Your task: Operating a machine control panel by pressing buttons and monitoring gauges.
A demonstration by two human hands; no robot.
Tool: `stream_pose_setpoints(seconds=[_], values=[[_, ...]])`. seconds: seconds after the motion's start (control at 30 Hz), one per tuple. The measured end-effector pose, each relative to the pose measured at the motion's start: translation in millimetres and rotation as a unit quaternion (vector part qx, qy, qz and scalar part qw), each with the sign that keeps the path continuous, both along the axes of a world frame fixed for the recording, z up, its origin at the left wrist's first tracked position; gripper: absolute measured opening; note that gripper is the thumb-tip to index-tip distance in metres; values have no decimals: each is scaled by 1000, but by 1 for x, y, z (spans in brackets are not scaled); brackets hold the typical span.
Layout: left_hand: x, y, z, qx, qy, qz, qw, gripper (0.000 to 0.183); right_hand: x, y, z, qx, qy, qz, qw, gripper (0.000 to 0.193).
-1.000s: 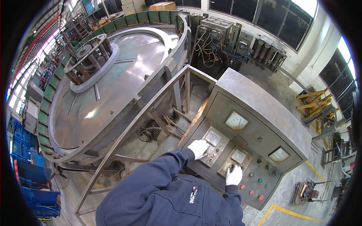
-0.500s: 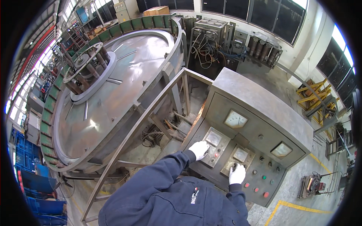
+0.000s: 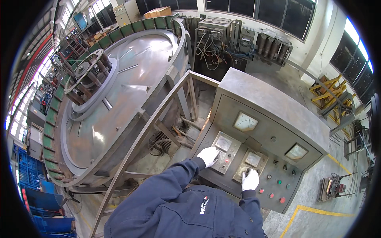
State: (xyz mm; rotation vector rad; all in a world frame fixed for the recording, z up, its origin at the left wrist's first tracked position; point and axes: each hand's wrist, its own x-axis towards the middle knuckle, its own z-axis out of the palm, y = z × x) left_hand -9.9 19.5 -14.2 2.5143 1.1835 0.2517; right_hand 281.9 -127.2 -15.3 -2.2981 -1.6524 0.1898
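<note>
Both my hands wear white gloves and are at a grey metal control console (image 3: 274, 101). My left hand (image 3: 208, 156) is closed at the lower left of a small panel (image 3: 222, 154) with a dial; its fingers grip a dark knob, mostly hidden. Further right, my right hand (image 3: 250, 180) pinches a black knob (image 3: 246, 172) below the dial of a second panel (image 3: 253, 159). Left of the console, a large round metal turntable (image 3: 123, 95) with slots lies inside a rim, a ring of upright cylinders (image 3: 89, 77) at its middle.
Red and green push buttons (image 3: 279, 182) and rotary switches (image 3: 285, 167) sit right of my right hand. A metal rail frame (image 3: 152, 129) runs between console and turntable. Machinery with loose cables (image 3: 210, 49) stands behind; a yellow stand (image 3: 329, 95) is at right.
The slots in the turntable have shifted toward the lower left relative to its rim, so it has turned. The view has tilted slightly. Both hands stay at their knobs.
</note>
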Motion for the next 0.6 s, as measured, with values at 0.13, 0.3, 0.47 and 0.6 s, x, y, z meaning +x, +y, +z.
stream_pose_setpoints(seconds=[0.13, 0.3, 0.47, 0.6], values=[[1, 0, 5, -11, -4, 4, 1000, 21, 1, 2, -1, -4, -20, 0, 1000, 34], [-1, 0, 1, -7, -10, 7, 1000, 20, 0, 3, -3, 13, -63, 1, 998, 36], [0, 0, 6, -10, -18, 5, 1000, 20, -2, 6, 5, -17, -71, -24, 997, 38], [-2, 0, 6, -15, -24, 0, 1000, 21, -4, 8, 12, -23, -66, -32, 997, 39]])
